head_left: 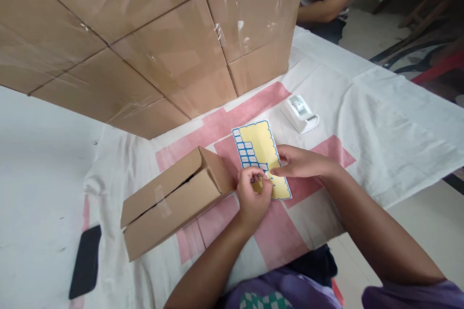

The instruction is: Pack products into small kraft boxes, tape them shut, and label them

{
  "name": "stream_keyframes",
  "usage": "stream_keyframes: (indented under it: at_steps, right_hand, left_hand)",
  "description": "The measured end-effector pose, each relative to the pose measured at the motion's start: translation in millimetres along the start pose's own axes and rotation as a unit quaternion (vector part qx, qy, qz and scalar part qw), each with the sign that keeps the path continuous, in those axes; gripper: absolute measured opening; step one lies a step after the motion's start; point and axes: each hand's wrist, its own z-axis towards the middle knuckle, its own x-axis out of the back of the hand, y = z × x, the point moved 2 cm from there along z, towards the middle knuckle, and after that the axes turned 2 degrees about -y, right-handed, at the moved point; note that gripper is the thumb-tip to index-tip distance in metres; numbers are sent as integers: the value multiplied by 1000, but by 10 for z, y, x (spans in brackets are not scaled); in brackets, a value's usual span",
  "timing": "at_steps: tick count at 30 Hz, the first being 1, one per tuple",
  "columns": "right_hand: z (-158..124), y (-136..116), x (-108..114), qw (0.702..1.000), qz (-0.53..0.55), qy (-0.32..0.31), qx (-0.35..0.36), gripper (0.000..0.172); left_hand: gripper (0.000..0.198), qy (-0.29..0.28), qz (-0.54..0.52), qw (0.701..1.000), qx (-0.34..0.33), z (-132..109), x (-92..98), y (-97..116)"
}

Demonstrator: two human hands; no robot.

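Sheet (256,134) lies on the cloth (391,120) under the fingers: the left hand (255,198) pinches a small white piece (267,174), while the right hand (302,161), thumb parted from fingers, meets the edge, grip unclear. A box (181,205) sits left, a dispenser (299,113) beyond.

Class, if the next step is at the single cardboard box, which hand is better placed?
Probably the left hand: it is beside the cardboard box, while the right hand is farther off, at the right edge of the yellow sticker sheet.
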Motion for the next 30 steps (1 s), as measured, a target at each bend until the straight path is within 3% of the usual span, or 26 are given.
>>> stream_keyframes:
  at_steps: [9, 14, 17, 20, 22, 24, 27, 30]
  right_hand:
    - [19, 28, 48, 999, 25, 45, -2, 45]
    - [41, 50, 88, 987, -49, 147, -48, 33]
    - [43, 118, 144, 945, -179, 261, -77, 39]
    - [21, 51, 138, 878, -335, 342, 18, 53]
    - [2, -52, 61, 861, -391, 308, 110, 44]
    - [-17, -159, -41, 869, -399, 238, 172, 32]
    - [-35, -264, -163, 875, -416, 172, 181, 23]
    - [-31, -279, -226, 866, -454, 149, 150, 26]
  left_hand:
    - [13, 11, -84, 996, 33, 45, 4, 0]
    - [11, 19, -115, 992, 48, 68, 6, -22]
    - [11, 20, -124, 991, 49, 67, 6, -28]
    - [10, 24, -128, 990, 54, 60, 10, -31]
    - [10, 27, -128, 990, 59, 53, 14, -36]
    - [10, 27, -130, 989, 64, 47, 16, -48]
    - [12, 24, -138, 988, 69, 43, 16, -74]
    - [11, 28, -149, 986, 70, 47, 18, -96]
